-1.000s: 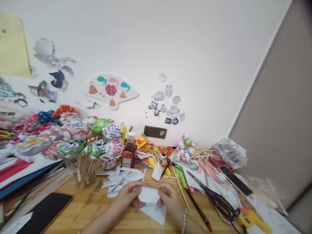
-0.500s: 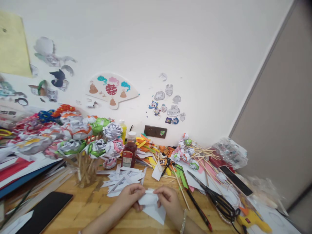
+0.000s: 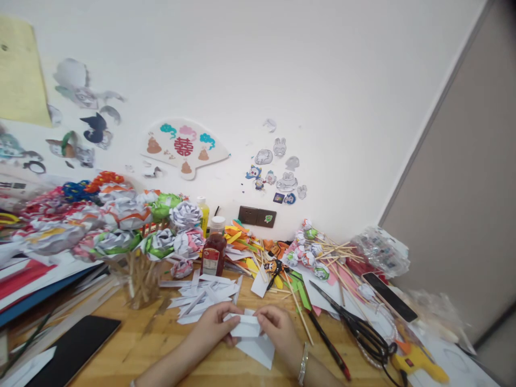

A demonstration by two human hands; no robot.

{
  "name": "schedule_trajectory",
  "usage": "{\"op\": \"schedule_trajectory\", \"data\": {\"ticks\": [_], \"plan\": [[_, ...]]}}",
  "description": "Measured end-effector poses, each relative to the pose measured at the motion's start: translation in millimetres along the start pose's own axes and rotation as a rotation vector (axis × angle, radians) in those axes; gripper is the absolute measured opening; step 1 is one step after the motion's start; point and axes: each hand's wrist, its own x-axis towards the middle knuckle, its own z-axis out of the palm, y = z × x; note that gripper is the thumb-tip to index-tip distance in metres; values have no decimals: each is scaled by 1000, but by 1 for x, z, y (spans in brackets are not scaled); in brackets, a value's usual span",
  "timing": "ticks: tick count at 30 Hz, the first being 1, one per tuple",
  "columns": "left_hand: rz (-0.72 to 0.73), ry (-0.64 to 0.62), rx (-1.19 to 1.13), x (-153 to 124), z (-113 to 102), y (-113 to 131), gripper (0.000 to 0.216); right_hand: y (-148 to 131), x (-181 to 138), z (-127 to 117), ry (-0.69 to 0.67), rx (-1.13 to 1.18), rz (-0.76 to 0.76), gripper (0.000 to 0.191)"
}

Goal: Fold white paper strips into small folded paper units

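A small folded piece of white paper (image 3: 244,327) is stretched between my two hands, a crease running along its top edge. My left hand (image 3: 220,322) pinches its left end, thumb in front. At the right end, my right hand (image 3: 274,325) grips it between thumb and fingers. Beneath the hands another white sheet (image 3: 258,352) lies on the wooden table (image 3: 161,346). Just beyond my left hand is a loose pile of white paper strips (image 3: 205,293).
Paper flowers (image 3: 121,242) on sticks fill the left back, near a red-brown bottle (image 3: 213,252). To the right lie black scissors (image 3: 363,336), a dark pen (image 3: 328,346), a yellow glue gun (image 3: 419,363) and a phone (image 3: 390,297). A black tablet-like slab (image 3: 76,349) rests at front left.
The folded paper now faces me more fully, with its creased upper edge showing. Both hands have shifted only slightly, still pinching its ends.
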Motion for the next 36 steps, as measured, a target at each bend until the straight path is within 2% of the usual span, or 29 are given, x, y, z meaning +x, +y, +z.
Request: {"op": "schedule_trajectory", "data": {"ticks": [9, 16, 25, 30, 36], "plan": [[11, 2, 24, -2, 2, 0, 32, 2, 1, 0, 8, -12, 17, 19], [7, 52, 20, 0, 2, -1, 30, 3, 1, -1, -6, 4, 15, 12], [3, 73, 7, 0, 3, -1, 30, -2, -4, 2, 43, -289, -72, 27], [7, 74, 42, 1, 3, -3, 30, -7, -5, 2, 59, -276, -111, 35], [70, 28, 74, 1, 3, -8, 27, -12, -6, 2, 28, -324, -110, 15]]}}
